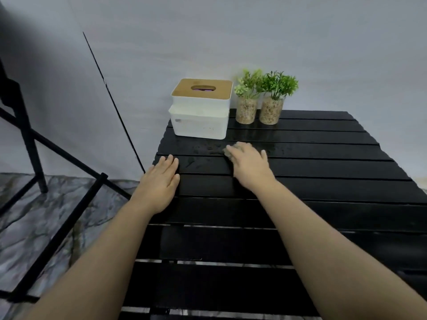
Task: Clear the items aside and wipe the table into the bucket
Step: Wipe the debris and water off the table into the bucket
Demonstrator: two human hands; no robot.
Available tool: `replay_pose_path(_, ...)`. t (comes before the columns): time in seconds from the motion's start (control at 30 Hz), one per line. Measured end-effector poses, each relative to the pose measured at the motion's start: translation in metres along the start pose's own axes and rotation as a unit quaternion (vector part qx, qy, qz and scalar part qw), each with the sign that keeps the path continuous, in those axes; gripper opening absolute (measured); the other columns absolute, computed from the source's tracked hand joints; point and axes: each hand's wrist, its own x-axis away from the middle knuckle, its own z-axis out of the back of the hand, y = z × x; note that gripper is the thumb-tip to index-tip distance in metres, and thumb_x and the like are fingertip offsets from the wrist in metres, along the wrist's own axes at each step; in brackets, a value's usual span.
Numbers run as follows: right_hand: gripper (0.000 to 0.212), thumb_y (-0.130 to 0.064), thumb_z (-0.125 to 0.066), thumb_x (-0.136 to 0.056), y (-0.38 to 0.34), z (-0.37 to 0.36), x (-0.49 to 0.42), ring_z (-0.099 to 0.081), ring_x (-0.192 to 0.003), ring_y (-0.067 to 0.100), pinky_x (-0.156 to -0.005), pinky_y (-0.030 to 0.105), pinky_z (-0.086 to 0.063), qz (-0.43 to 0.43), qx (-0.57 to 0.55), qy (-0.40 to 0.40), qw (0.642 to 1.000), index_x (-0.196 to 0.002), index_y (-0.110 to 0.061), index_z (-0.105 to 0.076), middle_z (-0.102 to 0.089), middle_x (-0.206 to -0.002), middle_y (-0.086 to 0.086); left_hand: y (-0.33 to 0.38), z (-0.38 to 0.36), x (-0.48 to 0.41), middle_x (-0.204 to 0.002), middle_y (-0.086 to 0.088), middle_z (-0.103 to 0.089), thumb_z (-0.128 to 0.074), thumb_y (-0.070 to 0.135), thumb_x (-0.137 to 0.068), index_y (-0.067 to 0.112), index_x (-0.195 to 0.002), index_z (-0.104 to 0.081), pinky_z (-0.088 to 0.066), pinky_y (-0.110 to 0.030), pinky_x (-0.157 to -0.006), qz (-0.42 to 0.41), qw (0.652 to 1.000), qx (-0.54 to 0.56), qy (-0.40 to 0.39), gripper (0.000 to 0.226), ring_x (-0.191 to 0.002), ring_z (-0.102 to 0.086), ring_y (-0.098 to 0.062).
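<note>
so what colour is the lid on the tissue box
Light tan, wood-look lid on the white tissue box; the head view shows it.

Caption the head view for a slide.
Right hand presses a grey cloth on the black slatted table; left hand rests flat near its edge.
</note>
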Motion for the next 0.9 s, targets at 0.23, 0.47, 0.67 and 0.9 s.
replay_pose_path(0.23, 0.045, -0.013, -0.040, -0.095, -0.018, -0.009, 0.005, -0.011, -0.141, 0.027, -0.113, 0.050, -0.007, 0.053, -0.032, -0.039, 0.997, -0.138, -0.027, -0.036, -0.024, -0.151, 0.006, 0.032, -0.001, -0.038, -0.158, 0.001, -0.005, -0.023, 0.029, -0.099, 0.017, -0.147, -0.012, 0.000, -0.033, -0.118, -0.026, 1.000, 0.003, 0.001, 0.051, -0.146, 0.002, -0.015)
replay_pose_path(0.47, 0.051, -0.007, -0.043, -0.090, 0.203, 0.079, 0.007, -0.028, -0.137, 0.025, -0.111, 0.052, -0.019, -0.167, 0.019, 0.039, 0.985, -0.137, -0.025, -0.040, -0.031, -0.149, 0.008, 0.106, -0.033, -0.066, -0.158, 0.001, 0.003, -0.018, 0.034, -0.099, 0.019, -0.147, -0.005, 0.001, -0.034, -0.118, -0.085, 0.996, -0.016, -0.026, 0.053, -0.145, 0.007, -0.014)
replay_pose_path(0.67, 0.040, -0.012, -0.040, -0.090, 0.213, 0.074, -0.004, -0.034, -0.127, 0.033, -0.103, 0.051, -0.026, -0.227, 0.064, 0.095, 0.967, -0.129, -0.016, -0.046, -0.041, -0.139, 0.015, 0.144, -0.037, -0.086, -0.158, 0.002, 0.002, -0.017, 0.035, -0.099, 0.020, -0.147, -0.005, 0.001, -0.032, -0.118, -0.097, 0.994, -0.026, -0.037, 0.052, -0.145, 0.006, -0.013)
replay_pose_path(0.9, 0.041, -0.013, -0.038, -0.094, 0.177, 0.062, -0.023, -0.028, -0.134, 0.022, -0.105, 0.055, -0.021, 0.033, 0.008, -0.007, 0.999, -0.130, -0.030, -0.044, -0.041, -0.140, 0.001, 0.203, -0.051, -0.115, -0.158, 0.002, 0.002, -0.018, 0.034, -0.099, 0.019, -0.147, -0.005, 0.002, -0.032, -0.117, -0.118, 0.992, -0.017, -0.043, 0.052, -0.145, 0.007, -0.013)
